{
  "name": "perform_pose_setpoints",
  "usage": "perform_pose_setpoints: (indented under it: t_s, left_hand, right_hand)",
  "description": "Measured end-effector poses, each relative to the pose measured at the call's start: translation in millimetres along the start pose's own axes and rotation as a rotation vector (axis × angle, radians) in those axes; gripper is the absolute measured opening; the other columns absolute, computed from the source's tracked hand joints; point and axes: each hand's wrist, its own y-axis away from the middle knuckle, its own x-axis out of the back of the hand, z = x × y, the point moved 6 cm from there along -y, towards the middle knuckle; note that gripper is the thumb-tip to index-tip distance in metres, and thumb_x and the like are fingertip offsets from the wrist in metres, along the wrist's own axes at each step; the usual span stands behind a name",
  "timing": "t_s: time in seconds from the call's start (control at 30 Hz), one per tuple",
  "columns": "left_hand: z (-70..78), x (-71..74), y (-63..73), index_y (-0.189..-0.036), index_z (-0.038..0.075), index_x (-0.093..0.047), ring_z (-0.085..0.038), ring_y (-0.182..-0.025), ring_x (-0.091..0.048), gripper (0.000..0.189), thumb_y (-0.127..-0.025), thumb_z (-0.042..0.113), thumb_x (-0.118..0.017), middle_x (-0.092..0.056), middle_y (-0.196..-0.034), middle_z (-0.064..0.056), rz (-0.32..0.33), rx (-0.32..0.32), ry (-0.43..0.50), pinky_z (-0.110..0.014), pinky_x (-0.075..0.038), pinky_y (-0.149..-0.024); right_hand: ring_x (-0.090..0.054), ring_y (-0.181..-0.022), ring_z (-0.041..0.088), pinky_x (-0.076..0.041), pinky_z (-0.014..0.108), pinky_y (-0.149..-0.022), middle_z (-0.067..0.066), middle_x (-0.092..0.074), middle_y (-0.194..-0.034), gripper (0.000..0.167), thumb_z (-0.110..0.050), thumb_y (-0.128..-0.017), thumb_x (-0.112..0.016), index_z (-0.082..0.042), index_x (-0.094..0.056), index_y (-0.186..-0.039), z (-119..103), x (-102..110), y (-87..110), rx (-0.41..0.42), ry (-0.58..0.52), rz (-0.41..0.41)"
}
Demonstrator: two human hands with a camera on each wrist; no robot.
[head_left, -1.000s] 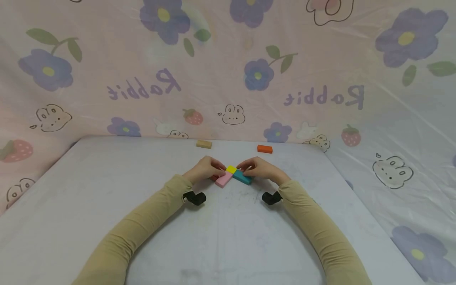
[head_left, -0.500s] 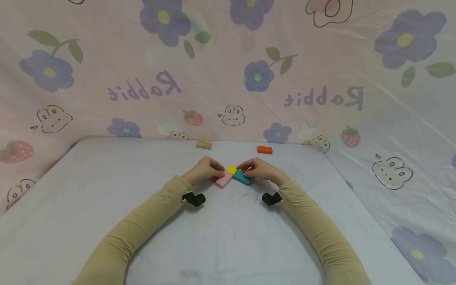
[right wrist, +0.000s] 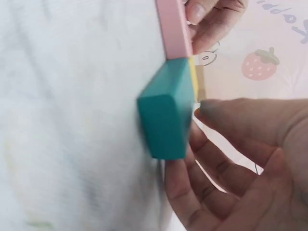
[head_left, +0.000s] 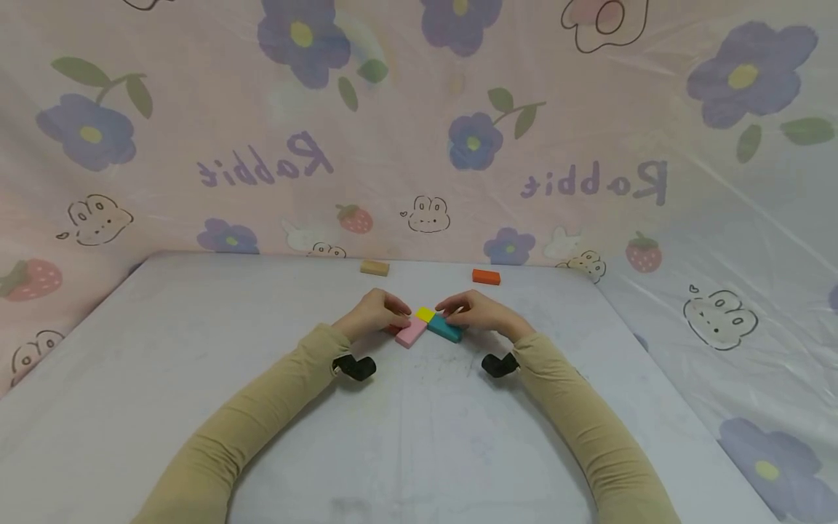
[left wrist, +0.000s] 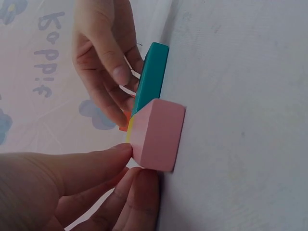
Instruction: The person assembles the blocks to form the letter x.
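A pink block (head_left: 412, 332) and a teal block (head_left: 444, 328) lie on the table in a V shape, with a yellow block (head_left: 425, 314) at the point where they meet. My left hand (head_left: 373, 313) is at the pink block's left side, its thumb tip right at the block's edge in the left wrist view and its fingers loosely bent beside it. Part of a red block (head_left: 393, 330) shows under this hand; the rest is hidden. Beside the teal block is my right hand (head_left: 481, 311), its thumb tip close to the block's upper edge and its relaxed fingers along the far side.
Toward the back edge of the white table (head_left: 419, 437) lie a tan wooden block (head_left: 375, 268) and an orange block (head_left: 487, 277), well apart. A flower-and-rabbit print cloth (head_left: 393, 109) hangs behind. Black wrist cameras (head_left: 356, 367) jut inward from the sleeves.
My left hand has drawn back slightly to the left, its thumb now covering less of the pink block. My right hand and the blocks stay about where they were.
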Motion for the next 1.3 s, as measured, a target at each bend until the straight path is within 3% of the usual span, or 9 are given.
perform_pose_setpoints:
  t_s: [0.13, 0.37, 0.7, 1.0, 1.3]
  left_hand:
    - [1.1, -0.6, 0.9, -0.106, 0.002, -0.071, -0.015, -0.075, -0.062, 0.025, -0.084, 0.012, -0.074, -0.067, -0.097, -0.008, -0.002, 0.008, -0.001, -0.025, -0.053, -0.071]
    - [3.1, -0.3, 4.4, -0.107, 0.001, -0.070, -0.017, -0.077, -0.061, 0.024, -0.085, 0.012, -0.073, -0.066, -0.099, -0.008, -0.001, 0.021, 0.002, -0.027, -0.053, -0.073]
    - [1.3, -0.8, 3.1, -0.103, 0.002, -0.071, -0.017, -0.074, -0.061, 0.020, -0.084, 0.011, -0.073, -0.066, -0.097, -0.008, -0.002, 0.021, 0.018, -0.026, -0.053, -0.070]
    - [-1.2, -1.6, 0.6, -0.101, 0.003, -0.072, -0.017, -0.074, -0.061, 0.018, -0.084, 0.011, -0.073, -0.067, -0.094, -0.008, 0.001, 0.033, 0.009, -0.025, -0.053, -0.068]
    - [-1.8, -2.0, 0.7, -0.100, 0.003, -0.072, -0.018, -0.074, -0.060, 0.018, -0.084, 0.011, -0.073, -0.066, -0.093, -0.008, 0.005, 0.029, 0.003, -0.025, -0.053, -0.068]
  right_hand:
    - [-0.059, -0.098, 0.025, -0.050, 0.035, -0.086, 0.011, -0.063, -0.115, 0.036, -0.016, -0.096, -0.057, -0.003, -0.058, -0.129, -2, 9, 1.5, -0.001, -0.040, 0.032]
    - [-0.056, -0.109, 0.038, -0.049, 0.040, -0.090, 0.024, -0.059, -0.121, 0.035, -0.009, -0.095, -0.057, 0.000, -0.056, -0.129, -4, 34, 1.6, 0.069, -0.148, 0.120]
    - [-0.054, -0.115, 0.031, -0.039, 0.049, -0.099, 0.015, -0.059, -0.123, 0.037, -0.012, -0.094, -0.060, -0.004, -0.056, -0.130, -7, 66, -2.0, 0.090, -0.096, 0.208]
    - [-0.055, -0.113, 0.031, -0.046, 0.044, -0.094, 0.015, -0.058, -0.125, 0.037, -0.012, -0.093, -0.062, -0.005, -0.057, -0.128, 0, 78, -10.1, 0.088, -0.120, 0.260]
    - [-0.047, -0.120, 0.039, -0.038, 0.048, -0.101, 0.023, -0.055, -0.127, 0.037, -0.010, -0.091, -0.063, -0.001, -0.058, -0.126, 12, 87, -19.3, 0.132, -0.021, 0.290]
